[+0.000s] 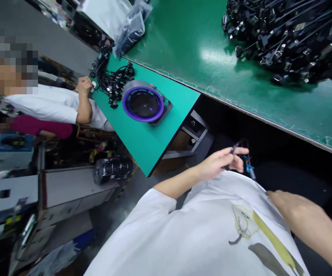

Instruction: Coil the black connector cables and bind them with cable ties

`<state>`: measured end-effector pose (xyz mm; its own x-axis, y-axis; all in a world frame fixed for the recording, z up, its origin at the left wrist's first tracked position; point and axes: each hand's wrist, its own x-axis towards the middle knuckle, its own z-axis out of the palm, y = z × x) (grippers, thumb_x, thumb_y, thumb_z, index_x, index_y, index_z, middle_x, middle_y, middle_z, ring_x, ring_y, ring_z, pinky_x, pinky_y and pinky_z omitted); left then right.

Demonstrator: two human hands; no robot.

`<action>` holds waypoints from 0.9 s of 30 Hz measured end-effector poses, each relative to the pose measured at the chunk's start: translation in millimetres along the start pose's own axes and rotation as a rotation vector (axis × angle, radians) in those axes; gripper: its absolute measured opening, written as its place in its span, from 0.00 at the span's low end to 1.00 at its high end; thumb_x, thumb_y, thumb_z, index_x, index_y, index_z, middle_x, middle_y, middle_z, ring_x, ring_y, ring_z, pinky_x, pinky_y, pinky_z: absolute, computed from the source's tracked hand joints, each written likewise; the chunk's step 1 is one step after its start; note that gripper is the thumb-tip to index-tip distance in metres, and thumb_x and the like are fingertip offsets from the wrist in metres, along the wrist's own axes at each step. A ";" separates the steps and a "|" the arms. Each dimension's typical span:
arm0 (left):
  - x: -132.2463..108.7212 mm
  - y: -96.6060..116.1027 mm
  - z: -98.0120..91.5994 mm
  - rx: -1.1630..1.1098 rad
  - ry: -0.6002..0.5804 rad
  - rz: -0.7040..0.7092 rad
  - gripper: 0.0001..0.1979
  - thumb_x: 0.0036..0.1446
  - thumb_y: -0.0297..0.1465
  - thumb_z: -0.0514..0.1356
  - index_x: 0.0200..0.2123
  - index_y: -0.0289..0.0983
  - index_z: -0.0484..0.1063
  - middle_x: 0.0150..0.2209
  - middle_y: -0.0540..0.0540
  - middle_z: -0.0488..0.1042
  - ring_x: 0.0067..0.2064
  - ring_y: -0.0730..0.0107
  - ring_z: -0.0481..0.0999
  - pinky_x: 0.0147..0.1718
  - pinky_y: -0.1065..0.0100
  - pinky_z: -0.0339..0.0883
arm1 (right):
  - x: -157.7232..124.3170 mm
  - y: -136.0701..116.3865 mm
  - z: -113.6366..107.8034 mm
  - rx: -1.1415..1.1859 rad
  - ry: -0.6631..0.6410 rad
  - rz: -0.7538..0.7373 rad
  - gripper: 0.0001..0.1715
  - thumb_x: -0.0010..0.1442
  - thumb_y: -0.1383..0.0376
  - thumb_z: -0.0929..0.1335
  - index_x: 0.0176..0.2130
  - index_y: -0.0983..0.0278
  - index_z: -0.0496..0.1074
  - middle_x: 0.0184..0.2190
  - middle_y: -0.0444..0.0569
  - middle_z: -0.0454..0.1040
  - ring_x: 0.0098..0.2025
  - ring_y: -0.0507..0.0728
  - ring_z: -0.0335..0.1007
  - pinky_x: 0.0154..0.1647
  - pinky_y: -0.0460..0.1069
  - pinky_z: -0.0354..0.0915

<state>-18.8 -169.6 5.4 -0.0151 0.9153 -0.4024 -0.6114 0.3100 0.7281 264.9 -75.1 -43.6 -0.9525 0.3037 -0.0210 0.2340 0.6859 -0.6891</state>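
Note:
In the head view my left hand (223, 161) is in front of my white shirt, its fingers closed on a thin black cable (235, 147). Close beside those fingers hangs a small blue piece (249, 167) with a dark cable end. My right hand (283, 201) is at the lower right against the shirt's edge, blurred; its fingers are hidden, so what it holds, if anything, does not show.
A green table (180, 46) bears a large heap of black cables (292, 42). On a lower teal table (143, 145) stand a purple-rimmed round fan (144, 104) and more black cables (117, 80). Another person's hand (84, 85) holds a connector there.

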 end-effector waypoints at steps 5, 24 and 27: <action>0.4 -17.7 15.2 0.815 -0.323 -0.004 0.20 0.67 0.42 0.48 0.49 0.37 0.71 0.50 0.41 0.73 0.54 0.62 0.70 0.56 0.62 0.58 | 35.3 -40.3 -5.2 0.109 -0.157 -0.063 0.15 0.70 0.61 0.59 0.38 0.60 0.72 0.33 0.46 0.75 0.32 0.56 0.73 0.33 0.51 0.68; 9.2 -55.0 35.3 -0.152 0.148 -0.110 0.23 0.58 0.52 0.57 0.28 0.37 0.61 0.26 0.53 0.61 0.34 0.69 0.70 0.48 0.59 0.64 | 91.8 -28.6 21.2 1.590 0.561 0.629 0.19 0.62 0.51 0.69 0.33 0.64 0.66 0.23 0.39 0.47 0.21 0.46 0.40 0.16 0.41 0.46; 5.5 -55.5 33.1 0.026 0.076 -0.114 0.24 0.59 0.54 0.54 0.31 0.37 0.61 0.26 0.53 0.60 0.32 0.71 0.67 0.43 0.62 0.64 | 90.8 -34.0 15.7 1.775 0.465 0.571 0.20 0.61 0.50 0.69 0.32 0.63 0.63 0.25 0.41 0.50 0.21 0.46 0.45 0.16 0.40 0.51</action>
<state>41.3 -173.2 -18.9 -0.0068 0.8520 -0.5235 -0.5921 0.4184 0.6887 167.5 -81.3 -33.5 -0.6570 0.5474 -0.5184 -0.2702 -0.8129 -0.5159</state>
